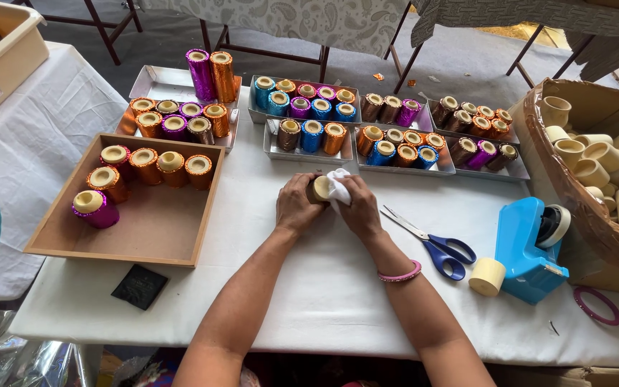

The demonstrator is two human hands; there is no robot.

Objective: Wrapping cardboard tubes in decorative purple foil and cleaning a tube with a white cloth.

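Note:
My left hand [296,206] grips a plain cream cylinder [320,188] lying on its side over the white table [324,287]. My right hand [358,204] presses a white cloth [337,185] against that cylinder's end. Both hands meet at the table's middle, just in front of the metal trays. A pink bangle [400,274] is on my right wrist.
A wooden tray [153,233] at left holds several foil-wrapped cylinders. Metal trays [302,152] of coloured cylinders line the back. Blue-handled scissors [433,242], a blue tape dispenser [529,249] and a cream cylinder [486,276] lie right. A box [596,115] of bare cylinders stands far right.

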